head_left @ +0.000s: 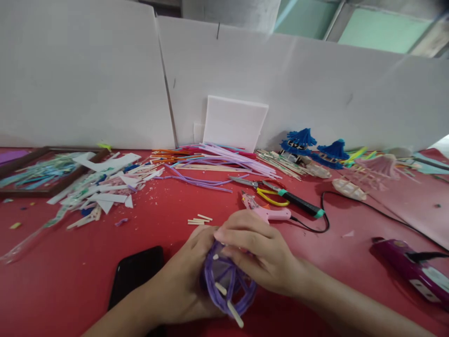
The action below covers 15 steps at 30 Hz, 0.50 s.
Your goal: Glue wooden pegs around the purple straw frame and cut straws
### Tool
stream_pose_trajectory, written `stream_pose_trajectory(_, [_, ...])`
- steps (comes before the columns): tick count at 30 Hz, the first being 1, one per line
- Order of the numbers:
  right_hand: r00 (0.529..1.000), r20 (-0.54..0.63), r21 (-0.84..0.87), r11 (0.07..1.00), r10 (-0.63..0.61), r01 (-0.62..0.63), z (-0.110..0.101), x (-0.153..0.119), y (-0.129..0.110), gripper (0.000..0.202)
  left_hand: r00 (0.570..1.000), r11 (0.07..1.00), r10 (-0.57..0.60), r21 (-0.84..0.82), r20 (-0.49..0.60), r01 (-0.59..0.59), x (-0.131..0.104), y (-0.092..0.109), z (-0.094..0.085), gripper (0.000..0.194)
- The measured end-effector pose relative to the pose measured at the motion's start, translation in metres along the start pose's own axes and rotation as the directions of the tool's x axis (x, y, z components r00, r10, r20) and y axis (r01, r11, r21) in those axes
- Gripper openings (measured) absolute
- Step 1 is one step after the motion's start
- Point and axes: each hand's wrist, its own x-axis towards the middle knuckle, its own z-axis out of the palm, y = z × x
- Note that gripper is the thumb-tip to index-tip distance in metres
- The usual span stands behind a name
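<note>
A round purple pipe-cleaner frame [209, 276] with short pale wooden sticks poking out is held low over the red table. My left hand [191, 276] wraps around its left side, closed on it. From the right, my right hand [257, 248] reaches over the top, fingers bent and fingertips pressed to the upper edge. Parts of the frame are hidden behind both hands. Just beyond them lie several short wooden sticks [199, 220]. A pink glue gun [277, 214] rests behind my right hand. Left of my left arm is a black phone [136, 271].
Scissors with yellow handles [271, 199] and a black-handled tool [301, 204] lie beyond the glue gun. Purple pipe cleaners [224, 157] are heaped at the back. Paper scraps [108, 189] cover the left. Blue-roofed models [301, 140] stand back right; a magenta power strip [410, 269] sits right.
</note>
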Motion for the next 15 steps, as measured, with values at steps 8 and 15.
stream_pose_trajectory(8, [0.97, 0.117, 0.024, 0.976, 0.211, -0.215, -0.001, 0.001, 0.003, 0.045, 0.994, 0.991, -0.102, -0.077, 0.043, 0.105, -0.006, -0.014, 0.002, 0.101])
stream_pose_trajectory(15, [0.96, 0.2, -0.026, 0.98, 0.198, -0.197, 0.001, 0.019, 0.011, 0.026, 0.988, 0.979, -0.138, -0.142, 0.066, 0.147, -0.001, -0.01, 0.001, 0.106])
